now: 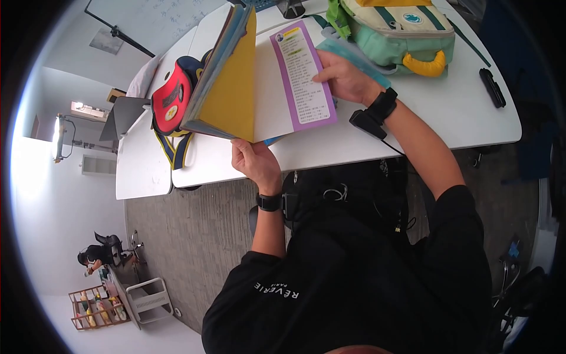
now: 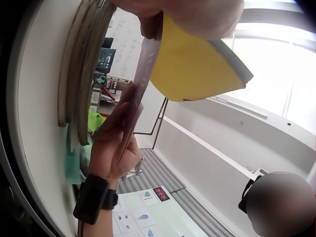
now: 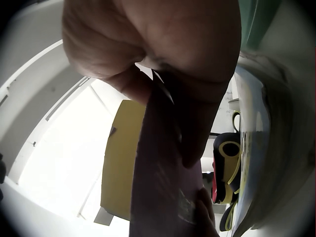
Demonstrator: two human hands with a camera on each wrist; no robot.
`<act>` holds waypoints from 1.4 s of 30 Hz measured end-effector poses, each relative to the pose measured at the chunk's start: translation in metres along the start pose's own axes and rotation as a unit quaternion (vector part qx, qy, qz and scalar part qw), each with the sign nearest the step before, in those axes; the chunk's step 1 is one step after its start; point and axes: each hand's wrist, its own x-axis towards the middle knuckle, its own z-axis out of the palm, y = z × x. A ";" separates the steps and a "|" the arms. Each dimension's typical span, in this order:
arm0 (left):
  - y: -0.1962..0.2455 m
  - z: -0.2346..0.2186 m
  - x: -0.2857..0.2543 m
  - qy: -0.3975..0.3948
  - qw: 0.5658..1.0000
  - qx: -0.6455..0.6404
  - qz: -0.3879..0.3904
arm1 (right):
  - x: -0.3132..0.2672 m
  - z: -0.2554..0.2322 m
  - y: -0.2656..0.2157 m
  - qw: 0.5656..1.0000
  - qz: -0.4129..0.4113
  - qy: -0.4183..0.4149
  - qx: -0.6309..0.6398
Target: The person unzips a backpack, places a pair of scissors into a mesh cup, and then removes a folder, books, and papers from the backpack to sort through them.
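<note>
An open book [image 1: 227,88] stands tilted over the table, showing a yellow page and a white page. Its purple-bordered flap [image 1: 302,76], printed with small text, extends to the right. My left hand [image 1: 257,165] pinches the book's lower edge near the fold, thumb in front. With thumb and fingers, my right hand [image 1: 348,79] grips the flap's outer edge. In the left wrist view, the flap [image 2: 140,74] appears edge-on between both hands, beside the yellow page [image 2: 192,64]. The right wrist view shows the yellow page [image 3: 123,158] behind the dark, shaded flap [image 3: 160,168].
Left of the book lies a red and navy bag [image 1: 171,100]. A green and cream backpack [image 1: 395,35] stands at the back right, near a teal folder [image 1: 368,66]. A black case [image 1: 492,88] lies by the table's [image 1: 460,121] right end. Another person [image 1: 100,253] sits far left.
</note>
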 end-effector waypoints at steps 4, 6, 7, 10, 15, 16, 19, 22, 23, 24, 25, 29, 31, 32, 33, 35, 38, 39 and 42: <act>0.000 0.004 0.000 0.001 1.000 0.008 0.008 | -0.001 0.002 -0.001 1.000 -0.001 -0.003 0.006; -0.004 -0.004 0.000 -0.003 1.000 0.018 0.007 | -0.002 0.003 -0.001 1.000 0.002 0.002 -0.003; -0.005 -0.007 0.000 -0.010 1.000 0.027 0.006 | -0.002 0.004 -0.001 1.000 0.002 0.006 -0.013; -0.002 0.002 -0.001 0.009 0.999 0.038 0.017 | -0.002 0.006 -0.001 1.000 -0.012 0.005 -0.018; -0.001 0.005 0.000 0.021 1.000 0.019 0.009 | 0.001 0.004 0.001 1.000 -0.005 -0.006 -0.023; -0.001 0.005 0.000 0.028 1.000 0.009 0.008 | 0.002 0.004 0.003 0.999 -0.015 0.003 -0.030; -0.003 0.004 -0.001 0.038 0.999 0.006 -0.002 | 0.004 -0.002 0.009 0.996 -0.031 0.046 -0.072; -0.005 0.002 0.000 0.044 0.999 0.002 0.006 | 0.005 -0.003 0.006 0.988 -0.035 0.120 -0.089; -0.005 0.002 0.000 0.044 0.999 0.003 0.005 | 0.004 -0.001 0.005 0.984 -0.033 0.160 -0.072; -0.004 0.003 0.000 0.042 0.999 0.005 0.007 | 0.004 -0.001 0.003 0.984 -0.032 0.160 -0.072; -0.004 0.003 0.000 0.040 0.999 0.007 0.009 | 0.003 -0.001 0.001 0.981 -0.034 0.151 -0.119; -0.003 0.005 -0.001 0.043 0.999 -0.007 -0.003 | 0.002 0.003 0.001 0.962 -0.035 0.109 -0.248; 0.001 0.014 -0.002 0.069 0.997 -0.035 -0.019 | 0.005 0.001 0.004 0.957 -0.054 0.106 -0.263; 0.002 0.014 -0.004 0.069 0.997 -0.033 -0.020 | 0.006 0.000 0.007 0.953 -0.073 0.103 -0.276; 0.003 0.014 -0.005 0.052 0.998 -0.033 -0.018 | 0.007 -0.001 0.009 0.954 -0.072 0.103 -0.274; 0.003 0.013 -0.005 0.035 0.999 -0.034 -0.016 | 0.009 -0.002 0.010 0.950 -0.088 0.121 -0.273; 0.001 0.012 -0.005 0.044 0.998 -0.044 -0.026 | 0.008 -0.003 0.010 0.956 -0.069 0.127 -0.255; -0.001 0.011 -0.005 0.043 0.998 -0.048 -0.026 | 0.007 -0.002 0.009 0.956 -0.069 0.127 -0.255; 0.000 0.013 -0.006 0.054 0.996 -0.053 -0.039 | 0.007 -0.002 0.009 0.963 -0.052 0.123 -0.233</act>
